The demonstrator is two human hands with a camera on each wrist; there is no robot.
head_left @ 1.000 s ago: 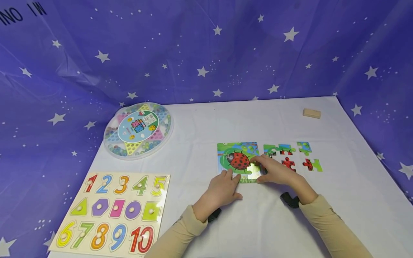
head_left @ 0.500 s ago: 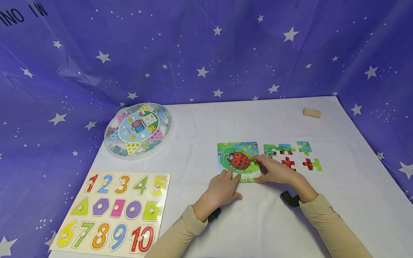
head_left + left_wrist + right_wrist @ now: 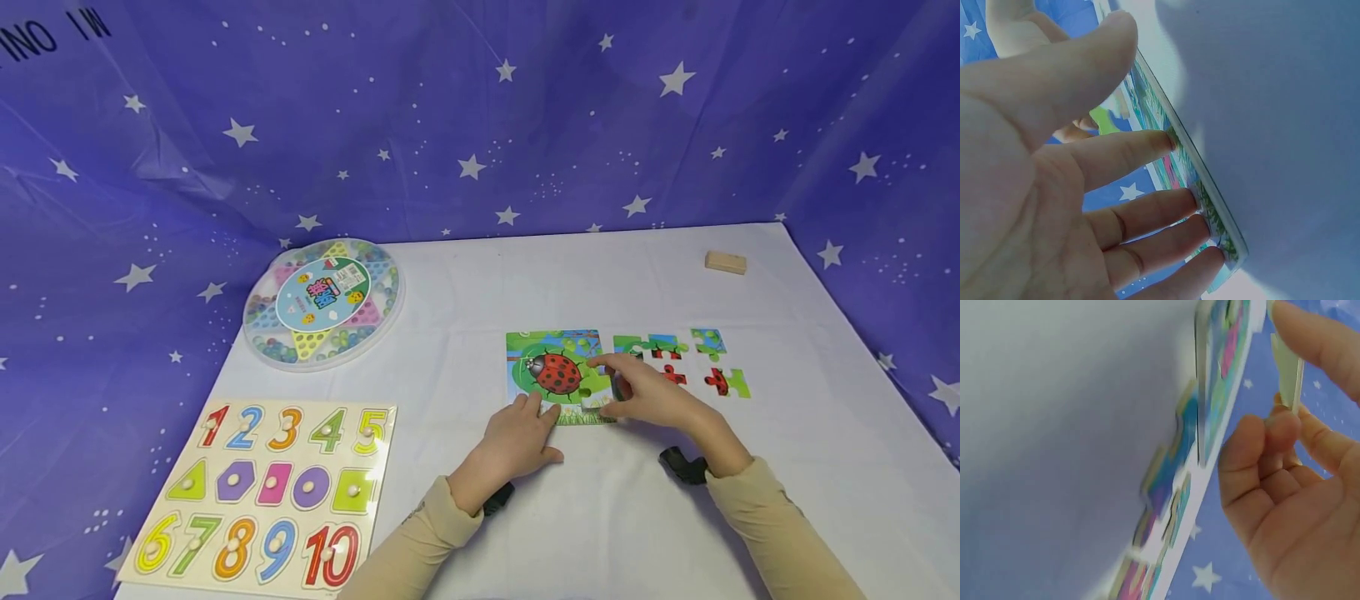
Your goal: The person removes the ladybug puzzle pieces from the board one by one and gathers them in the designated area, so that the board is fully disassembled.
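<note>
A jigsaw puzzle board (image 3: 534,343) with a ladybug picture lies at the table's middle right. My left hand (image 3: 517,446) rests on its near left part, palm down. In the left wrist view those fingers (image 3: 1125,161) are nearly straight, their tips on the board's grassy edge. My right hand (image 3: 656,398) pinches a green and white jigsaw piece (image 3: 597,390) between thumb and fingers, over the board's lower right corner. The right wrist view shows this jigsaw piece (image 3: 1288,372) from its pale side, held away from the board.
Several loose jigsaw pieces (image 3: 726,383) lie right of the board. A wooden block (image 3: 725,262) sits at the back right. On the left are a peg puzzle with numbers and shapes (image 3: 258,492) and a round marble game (image 3: 322,304). A purple starry cloth (image 3: 420,117) surrounds the table.
The jigsaw piece caught glare, then looked flush with the board's picture; now it is lifted and shifted slightly right in my right hand. My left hand has stayed in place.
</note>
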